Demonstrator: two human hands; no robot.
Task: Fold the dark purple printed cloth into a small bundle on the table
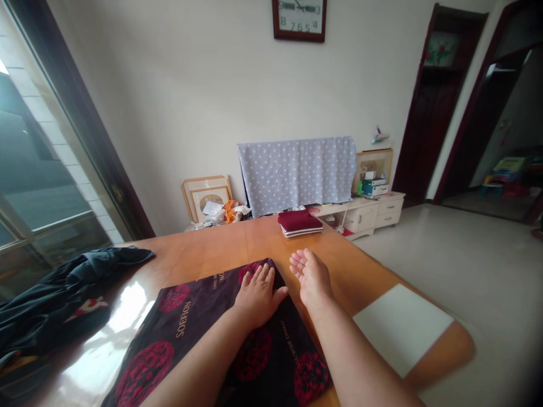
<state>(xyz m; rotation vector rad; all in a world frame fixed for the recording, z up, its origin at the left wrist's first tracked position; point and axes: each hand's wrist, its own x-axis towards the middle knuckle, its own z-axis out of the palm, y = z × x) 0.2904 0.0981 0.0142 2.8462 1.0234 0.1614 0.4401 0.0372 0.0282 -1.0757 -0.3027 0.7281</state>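
A dark purple folded garment (199, 305) with red round patterns and gold lettering lies flat on the wooden table (339, 265). My left hand (258, 294) rests palm down on its far part, fingers stretched out and thumb apart. Just right of the garment's edge, my right hand (311, 277) hovers over the table with its palm turned left and fingers slightly curved, holding nothing. Beyond the hands, a folded stack of cloth (299, 221), dark red on top with striped layers below, sits near the table's far edge.
Dark clothes (63, 299) lie heaped at the table's left. A white sheet (403, 328) lies at the right edge. Behind the table stand a low white cabinet (369, 215), a polka-dot cloth (301, 172) draped over something flat, and leaning picture frames (206, 195).
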